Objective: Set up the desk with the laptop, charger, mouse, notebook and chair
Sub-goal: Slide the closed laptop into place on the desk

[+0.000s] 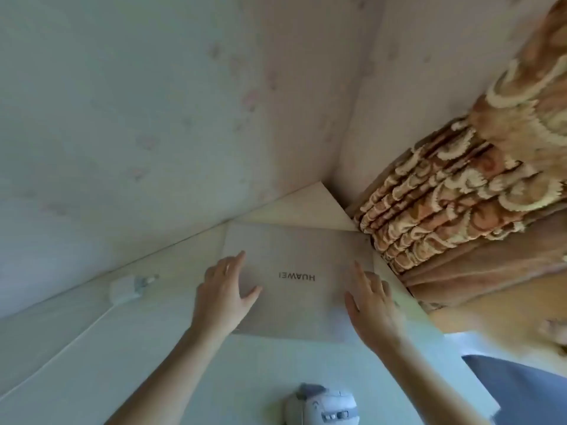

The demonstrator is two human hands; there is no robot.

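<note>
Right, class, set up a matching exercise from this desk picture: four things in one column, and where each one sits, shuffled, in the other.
Things
1. laptop
2. charger
3. mouse
4. curtain

Places
A. bottom edge of the picture, between the forearms
B. hanging beyond the desk's right side
C. closed, flat under both hands
D. left on the desk, near the wall, with a white cable

Pairs: 1-C, 2-D, 3-A, 4-B

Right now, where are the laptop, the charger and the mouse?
laptop [294, 262]: head view, closed lid above the logo.
charger [124, 290]: head view, white plug body.
mouse [323, 406]: head view, its top shell.
</note>
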